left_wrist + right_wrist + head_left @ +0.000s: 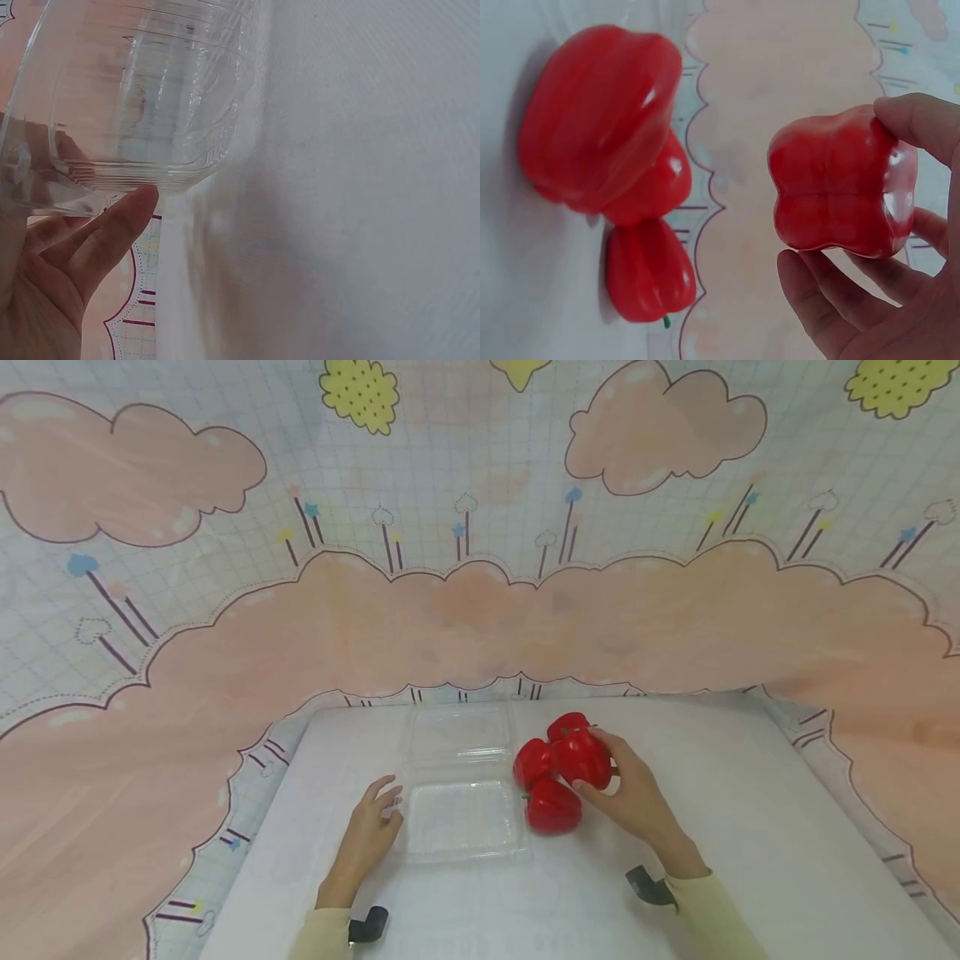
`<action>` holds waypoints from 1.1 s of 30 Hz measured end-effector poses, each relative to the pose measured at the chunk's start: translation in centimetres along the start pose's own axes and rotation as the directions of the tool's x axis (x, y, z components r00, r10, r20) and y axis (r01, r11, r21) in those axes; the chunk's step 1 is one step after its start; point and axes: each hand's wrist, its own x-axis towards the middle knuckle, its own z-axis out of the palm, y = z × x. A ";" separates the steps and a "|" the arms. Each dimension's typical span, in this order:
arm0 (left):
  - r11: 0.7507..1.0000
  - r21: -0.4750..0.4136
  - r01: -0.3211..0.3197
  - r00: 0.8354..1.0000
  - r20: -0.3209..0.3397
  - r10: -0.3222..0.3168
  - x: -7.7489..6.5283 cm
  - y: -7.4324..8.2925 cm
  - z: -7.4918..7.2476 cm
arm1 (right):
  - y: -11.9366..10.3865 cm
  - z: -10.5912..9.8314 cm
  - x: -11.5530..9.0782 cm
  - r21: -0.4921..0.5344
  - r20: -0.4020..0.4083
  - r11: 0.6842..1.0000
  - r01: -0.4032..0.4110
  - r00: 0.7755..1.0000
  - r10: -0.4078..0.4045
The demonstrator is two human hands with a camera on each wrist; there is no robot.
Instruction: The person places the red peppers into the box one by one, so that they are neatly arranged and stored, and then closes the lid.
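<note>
My right hand [633,785] holds a red bell pepper [836,180] between thumb and fingers, raised above the other peppers. Three more red bell peppers sit on the table: one in front [553,807], one to the left [533,763] and one behind [567,723]. A clear plastic clamshell box [465,814] lies with its lid flipped back, left of the peppers. My left hand [372,822] is at the box's left side, fingers loosely bent. In the left wrist view a fingertip [146,201] meets the box wall, and part of the hand shows through the plastic.
The white table [720,777] extends to both sides and toward me. Behind it hangs a patterned cloth [465,627] with clouds, which also drops down past the table's sides. The box's lid [461,731] lies toward the back edge.
</note>
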 end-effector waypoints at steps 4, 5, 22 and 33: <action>1.000 -0.005 0.005 1.000 0.003 -0.005 0.0 0.0 0.1 | -0.6 0.5 0.2 0.023 0.001 1.000 -0.012 1.000 0.012; 1.000 -0.005 0.007 1.000 0.004 -0.007 0.0 0.0 0.1 | -0.8 0.7 0.3 0.028 0.003 0.999 -0.018 1.000 0.018; 1.000 -0.002 -0.001 1.000 -0.022 0.001 -0.2 0.1 0.1 | -3.3 3.4 1.6 0.135 0.062 0.990 -0.027 0.998 0.019; 1.000 0.011 0.010 1.000 0.002 -0.010 -0.1 -0.1 0.1 | -4.3 5.4 1.9 0.137 0.137 0.990 -0.034 0.990 0.015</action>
